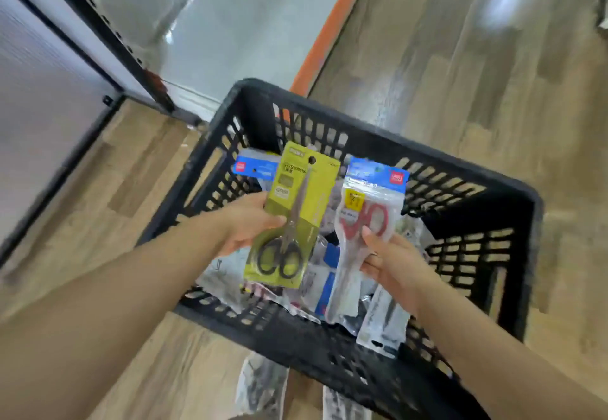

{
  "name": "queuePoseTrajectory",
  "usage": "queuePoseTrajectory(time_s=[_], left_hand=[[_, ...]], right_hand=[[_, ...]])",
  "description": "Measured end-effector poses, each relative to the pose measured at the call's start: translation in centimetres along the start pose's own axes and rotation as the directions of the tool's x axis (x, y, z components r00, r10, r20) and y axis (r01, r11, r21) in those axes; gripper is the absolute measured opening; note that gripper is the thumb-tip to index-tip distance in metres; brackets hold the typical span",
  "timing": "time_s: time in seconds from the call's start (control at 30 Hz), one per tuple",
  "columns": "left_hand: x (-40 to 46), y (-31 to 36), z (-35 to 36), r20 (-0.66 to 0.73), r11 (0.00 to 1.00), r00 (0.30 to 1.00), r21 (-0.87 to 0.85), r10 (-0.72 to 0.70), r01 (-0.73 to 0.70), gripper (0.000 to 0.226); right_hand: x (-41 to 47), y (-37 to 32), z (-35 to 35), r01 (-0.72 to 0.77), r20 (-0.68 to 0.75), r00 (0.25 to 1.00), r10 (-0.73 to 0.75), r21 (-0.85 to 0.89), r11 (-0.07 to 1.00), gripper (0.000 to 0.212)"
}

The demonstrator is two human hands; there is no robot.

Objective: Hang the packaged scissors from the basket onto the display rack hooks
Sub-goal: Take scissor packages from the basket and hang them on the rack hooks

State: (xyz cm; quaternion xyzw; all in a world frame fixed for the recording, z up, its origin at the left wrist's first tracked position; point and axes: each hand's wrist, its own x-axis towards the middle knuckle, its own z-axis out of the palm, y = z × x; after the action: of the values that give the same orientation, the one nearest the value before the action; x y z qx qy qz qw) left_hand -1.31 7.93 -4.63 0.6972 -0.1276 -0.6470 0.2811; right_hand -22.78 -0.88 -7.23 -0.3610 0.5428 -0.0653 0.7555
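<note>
Left hand (246,222) grips yellow-green scissors pkg (292,215) by its left edge, over the black basket (329,347) middle. Right hand (391,265) holds clear pkg w/ red-handled scissors (365,222), toward basket's right side. More pkgs (230,274) lie on basket bottom.

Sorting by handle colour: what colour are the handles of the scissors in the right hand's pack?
Red, seen through the clear pack in the head view.

One basket (371,153); two hands (245,225) (393,263), one scissors pack (292,214) (362,222) each; more packs, uncountable.
</note>
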Motion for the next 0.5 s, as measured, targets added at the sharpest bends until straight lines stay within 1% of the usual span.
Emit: queuePoseTrajectory(time_s=[0.1,0.17,0.27,0.3,0.37,0.4,0.47,0.5], left_hand=[[-7.9,4.3,-0.1,-0.04,0.975,0.992,-0.18,0.124,-0.129,0.03],[-14.1,7.5,-0.6,-0.086,0.939,0.98,-0.283,0.18,-0.197,0.03],[-25.0,12.7,-2.1,-0.196,0.874,0.952,-0.386,0.237,-0.297,0.029],[-28.5,14.4,-2.8,-0.238,0.84,0.938,-0.428,0.252,-0.334,0.029],[-36.1,17.7,-4.4,-0.345,0.761,0.9,-0.499,0.265,-0.415,0.025],[-39.9,19.0,-5.3,-0.399,0.731,0.879,-0.513,0.261,-0.45,0.024],[-47.5,20.8,-7.0,-0.501,0.697,0.822,-0.486,0.273,-0.527,0.028],[-51.2,21.1,-7.7,-0.556,0.679,0.779,-0.453,0.291,-0.578,0.034]], right_hand=[[-6.2,-6.6,1.9,0.073,-0.004,0.997,-0.074,-0.033,0.997,0.015],[-11.1,-12.2,4.0,0.125,0.011,0.992,-0.125,-0.038,0.991,0.02],[-19.3,-21.5,8.6,0.216,0.045,0.976,-0.214,-0.07,0.974,0.028],[-22.1,-24.5,10.5,0.254,0.089,0.965,-0.249,-0.061,0.965,0.028],[-27.8,-30.0,14.5,0.323,0.184,0.932,-0.311,-0.035,0.946,0.02],[-30.6,-32.3,16.6,0.355,0.237,0.91,-0.339,-0.026,0.935,0.02],[-36.0,-36.0,20.8,0.437,0.345,0.847,-0.405,-0.016,0.899,0.025],[-38.4,-37.3,22.9,0.478,0.402,0.809,-0.429,-0.024,0.878,0.03]])
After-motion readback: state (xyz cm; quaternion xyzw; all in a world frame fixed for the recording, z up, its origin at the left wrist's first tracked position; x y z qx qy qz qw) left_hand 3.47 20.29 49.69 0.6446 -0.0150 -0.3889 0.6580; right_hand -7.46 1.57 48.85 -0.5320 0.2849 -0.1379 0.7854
